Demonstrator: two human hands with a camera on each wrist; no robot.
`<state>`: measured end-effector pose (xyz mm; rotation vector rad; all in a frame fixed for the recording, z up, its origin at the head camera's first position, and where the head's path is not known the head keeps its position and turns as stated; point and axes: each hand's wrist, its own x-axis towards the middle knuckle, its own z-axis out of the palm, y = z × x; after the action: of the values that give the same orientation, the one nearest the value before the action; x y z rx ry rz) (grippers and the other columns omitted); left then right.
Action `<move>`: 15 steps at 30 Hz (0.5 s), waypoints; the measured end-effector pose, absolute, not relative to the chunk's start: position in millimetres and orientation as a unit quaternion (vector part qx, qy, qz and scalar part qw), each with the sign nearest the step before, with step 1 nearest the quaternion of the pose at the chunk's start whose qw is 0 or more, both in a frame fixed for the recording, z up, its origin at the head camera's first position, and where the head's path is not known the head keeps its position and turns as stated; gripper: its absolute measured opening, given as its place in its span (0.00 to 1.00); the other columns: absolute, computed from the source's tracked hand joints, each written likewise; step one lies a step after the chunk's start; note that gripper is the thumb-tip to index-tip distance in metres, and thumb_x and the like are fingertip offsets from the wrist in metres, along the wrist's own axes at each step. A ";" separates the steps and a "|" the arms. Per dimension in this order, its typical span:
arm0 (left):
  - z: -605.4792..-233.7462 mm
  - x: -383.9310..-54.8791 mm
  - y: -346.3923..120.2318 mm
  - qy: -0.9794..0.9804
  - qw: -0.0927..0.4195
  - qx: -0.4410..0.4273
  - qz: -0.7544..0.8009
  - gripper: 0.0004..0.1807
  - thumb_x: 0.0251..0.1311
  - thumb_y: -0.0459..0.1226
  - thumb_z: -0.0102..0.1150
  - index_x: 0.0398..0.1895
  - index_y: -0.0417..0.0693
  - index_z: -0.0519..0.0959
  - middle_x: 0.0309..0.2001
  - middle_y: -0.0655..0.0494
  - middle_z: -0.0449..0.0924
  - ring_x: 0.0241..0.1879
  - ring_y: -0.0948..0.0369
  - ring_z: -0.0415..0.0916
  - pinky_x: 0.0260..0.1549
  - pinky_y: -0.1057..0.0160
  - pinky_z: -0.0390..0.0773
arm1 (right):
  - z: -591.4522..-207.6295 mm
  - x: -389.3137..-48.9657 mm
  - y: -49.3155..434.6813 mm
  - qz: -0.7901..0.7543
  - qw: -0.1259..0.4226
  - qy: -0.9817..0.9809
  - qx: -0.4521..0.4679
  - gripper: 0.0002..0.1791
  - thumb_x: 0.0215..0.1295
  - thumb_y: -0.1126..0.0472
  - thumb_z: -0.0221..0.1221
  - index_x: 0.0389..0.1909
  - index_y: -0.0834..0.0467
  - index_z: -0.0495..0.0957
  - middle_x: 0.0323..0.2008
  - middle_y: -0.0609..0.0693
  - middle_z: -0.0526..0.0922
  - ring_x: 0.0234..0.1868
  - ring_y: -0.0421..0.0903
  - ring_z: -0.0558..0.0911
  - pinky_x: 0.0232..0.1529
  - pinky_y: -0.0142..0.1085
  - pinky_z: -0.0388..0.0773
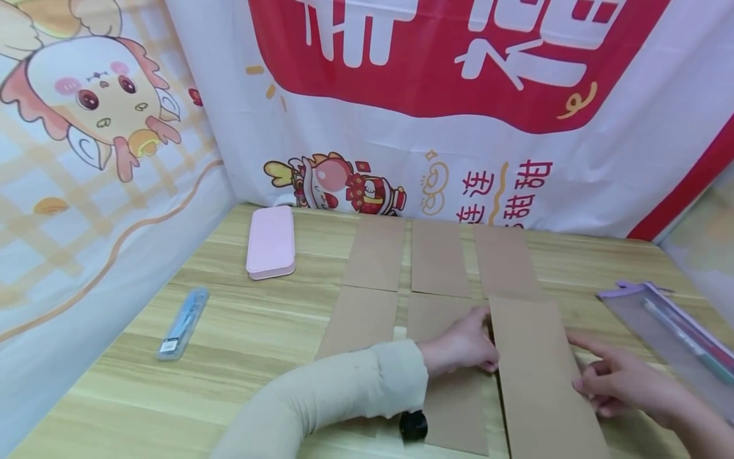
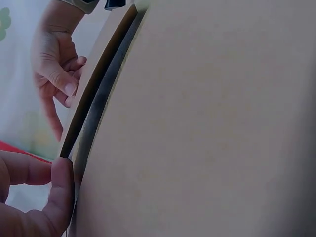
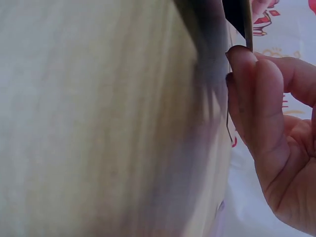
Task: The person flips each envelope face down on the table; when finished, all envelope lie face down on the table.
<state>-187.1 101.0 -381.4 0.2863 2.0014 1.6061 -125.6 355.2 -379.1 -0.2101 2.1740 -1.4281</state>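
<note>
Both hands hold a long rectangular piece of brown cardboard (image 1: pixel 541 376) at the front right of the sheets. My left hand (image 1: pixel 463 343) pinches its left edge between thumb and fingers. At the opposite edge, my right hand (image 1: pixel 625 382) grips with thumb and curled fingers, its index finger pointing along the side. In the left wrist view, a dark gap runs beneath the held cardboard (image 2: pixel 94 84), so this edge is off the surface. The right wrist view shows my right fingers (image 3: pixel 269 98) at the cardboard's thin edge (image 3: pixel 249 29).
Several other cardboard sheets (image 1: pixel 375 255) lie flat in two rows on the wood-grain table (image 1: pixel 246 363). A pink case (image 1: pixel 271 242) and a slim blue transparent box (image 1: pixel 185 322) are on the left. On the right lies a purple mesh zip pouch (image 1: pixel 659 325) with pens inside. Printed cloth hangs behind.
</note>
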 end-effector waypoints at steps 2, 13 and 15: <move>-380.8 -187.0 102.4 0.760 0.276 0.100 0.580 0.43 0.42 0.15 0.54 0.66 0.48 0.58 0.14 0.49 0.73 0.11 0.60 0.70 0.15 0.66 0.78 | -379.8 -124.9 353.8 -0.520 0.267 0.809 -0.065 0.38 0.65 0.65 0.53 0.64 0.25 0.51 0.25 0.46 0.73 0.23 0.38 0.75 0.22 0.31 0.77; -374.7 -189.9 103.4 0.825 0.269 0.107 0.486 0.44 0.44 0.19 0.59 0.68 0.48 0.58 0.13 0.52 0.76 0.10 0.61 0.72 0.16 0.69 0.77 | -385.4 -130.9 355.3 -0.496 0.255 0.827 -0.077 0.44 0.63 0.65 0.54 0.66 0.73 0.33 0.22 0.45 0.73 0.22 0.36 0.72 0.21 0.28 0.73; -374.4 -191.2 102.5 0.830 0.269 0.111 0.475 0.44 0.44 0.20 0.60 0.68 0.47 0.57 0.13 0.53 0.75 0.11 0.61 0.72 0.18 0.70 0.76 | -386.5 -132.2 356.3 -0.498 0.255 0.825 -0.079 0.43 0.63 0.64 0.54 0.70 0.64 0.37 0.22 0.44 0.72 0.23 0.36 0.72 0.21 0.27 0.73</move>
<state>-191.2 102.5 -374.4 0.2982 2.2386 1.2815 -132.2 356.3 -386.5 -0.2136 2.2413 -1.3516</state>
